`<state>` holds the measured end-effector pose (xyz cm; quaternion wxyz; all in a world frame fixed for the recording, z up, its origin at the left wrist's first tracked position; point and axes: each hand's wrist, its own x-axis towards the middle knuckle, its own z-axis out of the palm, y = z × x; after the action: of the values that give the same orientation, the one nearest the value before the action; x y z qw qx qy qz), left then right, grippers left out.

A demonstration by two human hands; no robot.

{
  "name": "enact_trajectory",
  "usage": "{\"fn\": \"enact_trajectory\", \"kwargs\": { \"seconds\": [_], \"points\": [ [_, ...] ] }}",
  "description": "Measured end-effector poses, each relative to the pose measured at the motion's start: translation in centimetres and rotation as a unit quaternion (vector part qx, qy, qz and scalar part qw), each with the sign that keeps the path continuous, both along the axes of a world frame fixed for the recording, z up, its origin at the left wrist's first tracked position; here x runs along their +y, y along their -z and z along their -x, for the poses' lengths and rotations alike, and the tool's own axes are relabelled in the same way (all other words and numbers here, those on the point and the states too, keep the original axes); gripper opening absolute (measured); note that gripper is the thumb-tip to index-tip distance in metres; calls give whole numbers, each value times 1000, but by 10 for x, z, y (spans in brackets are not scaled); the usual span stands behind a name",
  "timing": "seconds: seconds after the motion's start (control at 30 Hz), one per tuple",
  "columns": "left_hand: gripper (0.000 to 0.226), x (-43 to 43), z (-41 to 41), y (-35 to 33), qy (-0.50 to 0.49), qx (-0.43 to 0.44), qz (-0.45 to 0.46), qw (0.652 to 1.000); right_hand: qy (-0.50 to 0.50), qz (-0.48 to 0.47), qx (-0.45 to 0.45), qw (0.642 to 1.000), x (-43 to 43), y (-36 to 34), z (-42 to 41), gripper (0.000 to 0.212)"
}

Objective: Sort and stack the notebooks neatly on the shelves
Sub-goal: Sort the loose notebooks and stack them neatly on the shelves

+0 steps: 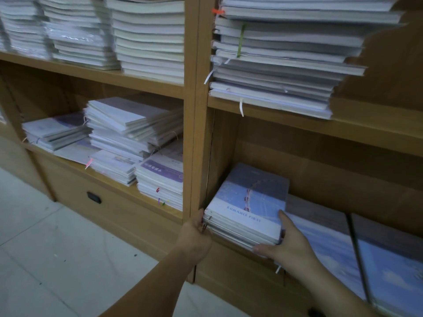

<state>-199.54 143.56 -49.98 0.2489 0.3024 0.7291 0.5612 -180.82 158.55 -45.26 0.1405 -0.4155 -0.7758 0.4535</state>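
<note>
A small stack of notebooks (249, 202), its top cover showing a Ferris wheel on blue sky, rests at the left end of the lower right shelf (231, 244). My left hand (194, 232) grips the stack's near left corner. My right hand (286, 243) holds its near right corner, thumb on the top cover and fingers under the front edge. The stack sits partly on flat blue-covered notebooks (325, 239) that lie to its right.
Wooden shelving holds more notebook piles: a tall uneven pile (281, 62) on the shelf above, untidy piles (137, 143) in the left bay, neat stacks (146, 35) at the upper left. A divider post (194, 133) separates the bays. White tiled floor (45, 248) lies at the lower left.
</note>
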Motion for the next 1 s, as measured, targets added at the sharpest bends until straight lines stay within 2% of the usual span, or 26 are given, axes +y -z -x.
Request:
{"fn": "enact_trajectory", "kwargs": {
  "seconds": [0.2, 0.3, 0.43, 0.63, 0.77, 1.0],
  "points": [
    [25, 12, 11, 21, -13, -11, -34, 999, 28, -89, -49, 994, 3, 14, 8, 128],
    [31, 13, 14, 25, -8, 20, -40, 999, 23, -142, -97, 985, 5, 16, 7, 125],
    [31, 14, 18, 26, -12, 64, -32, 997, 44, -155, -90, 983, 8, 20, 5, 115],
    [25, 16, 21, 27, -28, 17, -43, 999, 43, -193, -113, 974, 2, 19, 7, 111],
    [33, 16, 24, 31, -21, -8, -47, 999, 36, -201, -133, 970, -4, 17, 9, 114],
    [36, 19, 21, 35, -20, 34, 3, 999, 43, -211, -129, 968, -11, 14, 9, 110]
  ]
}}
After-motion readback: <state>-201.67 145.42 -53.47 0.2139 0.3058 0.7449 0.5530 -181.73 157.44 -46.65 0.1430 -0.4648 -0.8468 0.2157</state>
